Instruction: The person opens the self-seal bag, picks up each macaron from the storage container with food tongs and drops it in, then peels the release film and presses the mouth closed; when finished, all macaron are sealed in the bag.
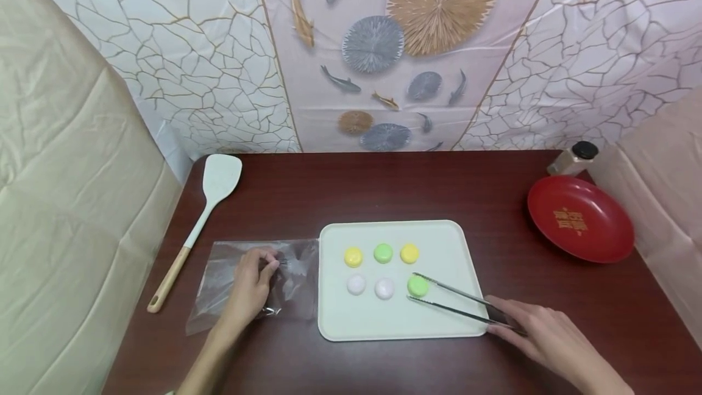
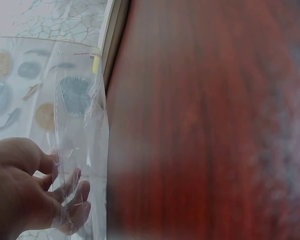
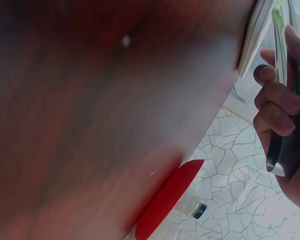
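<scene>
1. Metal tongs point(image 1: 455, 290) are in the right hand point(image 1: 543, 328), fingers curled round the two arms. Right wrist view shows them gripped pretty clearly, with the bent back end poking out past the lower fingers.
2. Green disc point(image 1: 418, 286), the front-right one on the tray, sits between the tong tips, one tip on the far side and one on the near side. Can't tell if either actually touches it. It's well apart from the fingers themselves, with the tong arms bridging the gap.
3. Clear plastic bag point(image 1: 296, 291) lies flat along the tray's left edge. The left hand point(image 1: 249, 285) is over it, fingers bent and thumb toward the index, pinching the film. In the left wrist view the film runs right at the thumb and fingertips, and some fingers show through it.
4. White tray point(image 1: 384, 322) has six discs in two rows of three: back row yellow, green, yellow; front row two pale ones, then the green one at the tongs.
5. Also on the dark red-brown table point(image 1: 384, 370): a white spatula point(image 1: 200, 224) with a wooden handle, left of the bag, and a red plate point(image 1: 598, 230) over on the right, black-lidded jar point(image 1: 570, 160) just behind it.
</scene>
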Action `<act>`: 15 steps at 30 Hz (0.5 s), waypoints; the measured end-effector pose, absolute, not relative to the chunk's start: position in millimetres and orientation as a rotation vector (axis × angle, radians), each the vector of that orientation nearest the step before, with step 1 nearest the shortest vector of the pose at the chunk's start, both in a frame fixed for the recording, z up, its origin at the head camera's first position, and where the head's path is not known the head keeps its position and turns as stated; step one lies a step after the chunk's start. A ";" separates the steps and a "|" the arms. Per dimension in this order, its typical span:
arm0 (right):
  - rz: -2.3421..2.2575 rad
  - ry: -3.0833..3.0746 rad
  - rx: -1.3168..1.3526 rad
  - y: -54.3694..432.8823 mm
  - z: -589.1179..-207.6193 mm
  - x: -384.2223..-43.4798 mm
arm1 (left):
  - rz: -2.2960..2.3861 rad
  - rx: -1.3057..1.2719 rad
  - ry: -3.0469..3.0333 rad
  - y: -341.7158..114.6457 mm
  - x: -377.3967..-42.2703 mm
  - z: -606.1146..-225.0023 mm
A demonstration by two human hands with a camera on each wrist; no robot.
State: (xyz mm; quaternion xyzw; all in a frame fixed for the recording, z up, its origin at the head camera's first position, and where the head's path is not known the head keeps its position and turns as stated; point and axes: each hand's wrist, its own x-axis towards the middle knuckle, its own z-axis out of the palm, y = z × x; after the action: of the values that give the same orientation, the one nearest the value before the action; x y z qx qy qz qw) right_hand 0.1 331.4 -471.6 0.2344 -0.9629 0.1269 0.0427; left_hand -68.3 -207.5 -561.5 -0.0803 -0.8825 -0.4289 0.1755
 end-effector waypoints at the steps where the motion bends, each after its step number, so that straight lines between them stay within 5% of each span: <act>1: 0.386 -2.960 0.713 330.9 -470.8 -0.5 | -1.217 -0.229 -2.499 -206.9 -67.4 -559.3; 15: 0.414 -2.907 0.705 330.0 -461.7 -3.9 | -1.195 -0.205 -2.524 -191.7 -53.0 -522.0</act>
State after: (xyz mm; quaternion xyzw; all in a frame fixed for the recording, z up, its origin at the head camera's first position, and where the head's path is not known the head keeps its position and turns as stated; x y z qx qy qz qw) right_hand -3.9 330.0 -461.7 0.2331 -0.9609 0.1367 0.0611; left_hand -53.0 -191.7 -522.0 -0.0723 -0.8883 -0.4205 0.1701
